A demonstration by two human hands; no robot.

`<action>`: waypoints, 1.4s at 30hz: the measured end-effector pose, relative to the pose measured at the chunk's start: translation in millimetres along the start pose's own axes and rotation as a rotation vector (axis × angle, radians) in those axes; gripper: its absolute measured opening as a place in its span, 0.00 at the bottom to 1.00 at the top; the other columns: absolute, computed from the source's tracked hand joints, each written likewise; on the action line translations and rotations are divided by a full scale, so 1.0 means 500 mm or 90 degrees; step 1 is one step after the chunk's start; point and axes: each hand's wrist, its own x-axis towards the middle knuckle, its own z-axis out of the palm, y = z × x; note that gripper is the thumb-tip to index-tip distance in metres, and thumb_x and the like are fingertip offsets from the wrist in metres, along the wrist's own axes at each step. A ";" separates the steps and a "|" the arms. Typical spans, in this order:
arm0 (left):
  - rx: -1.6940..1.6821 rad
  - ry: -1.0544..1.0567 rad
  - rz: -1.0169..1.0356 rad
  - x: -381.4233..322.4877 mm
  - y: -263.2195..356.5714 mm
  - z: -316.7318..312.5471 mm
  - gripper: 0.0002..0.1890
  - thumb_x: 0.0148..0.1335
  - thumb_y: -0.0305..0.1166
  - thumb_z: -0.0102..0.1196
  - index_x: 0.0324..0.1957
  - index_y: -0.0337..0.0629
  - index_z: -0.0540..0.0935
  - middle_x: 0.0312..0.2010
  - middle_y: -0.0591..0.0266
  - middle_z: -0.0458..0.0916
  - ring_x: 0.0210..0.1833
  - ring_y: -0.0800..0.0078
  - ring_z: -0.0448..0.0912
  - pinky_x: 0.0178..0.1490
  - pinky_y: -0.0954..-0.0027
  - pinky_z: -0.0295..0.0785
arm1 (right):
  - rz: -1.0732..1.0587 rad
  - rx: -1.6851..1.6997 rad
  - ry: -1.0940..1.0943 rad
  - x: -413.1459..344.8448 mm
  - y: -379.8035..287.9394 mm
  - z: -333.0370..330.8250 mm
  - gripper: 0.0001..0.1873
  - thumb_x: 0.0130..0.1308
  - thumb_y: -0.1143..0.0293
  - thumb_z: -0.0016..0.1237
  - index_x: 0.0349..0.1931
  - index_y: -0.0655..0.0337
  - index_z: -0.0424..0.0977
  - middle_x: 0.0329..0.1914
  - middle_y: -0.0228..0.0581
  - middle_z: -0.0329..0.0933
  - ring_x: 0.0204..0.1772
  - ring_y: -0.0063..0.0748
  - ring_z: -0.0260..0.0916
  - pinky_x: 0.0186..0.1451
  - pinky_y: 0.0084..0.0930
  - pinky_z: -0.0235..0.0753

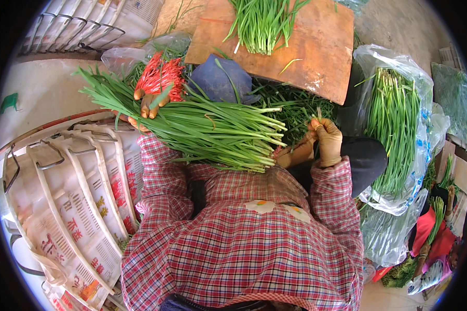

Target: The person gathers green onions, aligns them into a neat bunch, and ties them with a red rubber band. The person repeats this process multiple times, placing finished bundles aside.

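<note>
A thick bunch of garlic chives (pixel 218 132) lies across my lap, leaf tips to the left and pale cut stems to the right. My left hand (pixel 150 107), in a tan glove, is wrapped around its leafy end. Right of the stem ends, my right hand (pixel 327 142), also gloved, pinches a small pale scrap of stem or leaf (pixel 318 112) between thumb and fingertips. Just beyond the left hand sits a bundle of red ties (pixel 161 76). Loose green trimmings (pixel 295 101) lie beneath and beyond the bunch.
Ahead, a wooden board (pixel 315 74) carries another chive bunch (pixel 262 27), with a dark blue cloth-like item (pixel 220 79) at its near edge. Plastic crates (pixel 74 194) stand left. On the right, chives (pixel 393 128) fill a clear plastic bag (pixel 424 74); another person's arm (pixel 422 256) holds chives.
</note>
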 end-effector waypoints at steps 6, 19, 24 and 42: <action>-0.063 -0.274 -0.062 0.064 -0.008 0.025 0.25 0.49 0.42 0.65 0.47 0.46 0.71 0.25 0.72 0.81 0.25 0.81 0.78 0.44 0.75 0.61 | -0.033 0.181 -0.458 -0.081 -0.010 0.108 0.34 0.54 0.76 0.56 0.62 0.59 0.58 0.50 0.37 0.68 0.50 0.27 0.68 0.49 0.21 0.71; -0.062 -0.689 -0.042 0.159 -0.042 0.262 0.11 0.63 0.27 0.44 0.41 0.48 0.81 0.33 0.60 0.82 0.40 0.71 0.79 0.45 0.74 0.72 | -0.027 0.109 -0.585 0.036 -0.034 0.034 0.43 0.57 0.66 0.56 0.67 0.68 0.44 0.59 0.54 0.64 0.61 0.42 0.63 0.63 0.35 0.62; -0.050 -0.651 -0.039 0.155 -0.043 0.312 0.09 0.60 0.26 0.48 0.36 0.46 0.83 0.29 0.63 0.81 0.34 0.72 0.79 0.44 0.74 0.73 | -0.004 0.151 -0.876 0.011 -0.053 0.208 0.49 0.56 0.65 0.58 0.68 0.68 0.36 0.60 0.45 0.64 0.58 0.29 0.63 0.60 0.25 0.65; 0.166 0.417 0.057 -0.106 0.044 -0.016 0.26 0.57 0.51 0.54 0.55 0.54 0.69 0.32 0.69 0.75 0.40 0.63 0.73 0.47 0.53 0.70 | 0.180 0.444 -0.364 -0.061 0.005 0.063 0.13 0.66 0.64 0.46 0.41 0.65 0.71 0.18 0.23 0.67 0.15 0.12 0.57 0.18 0.11 0.62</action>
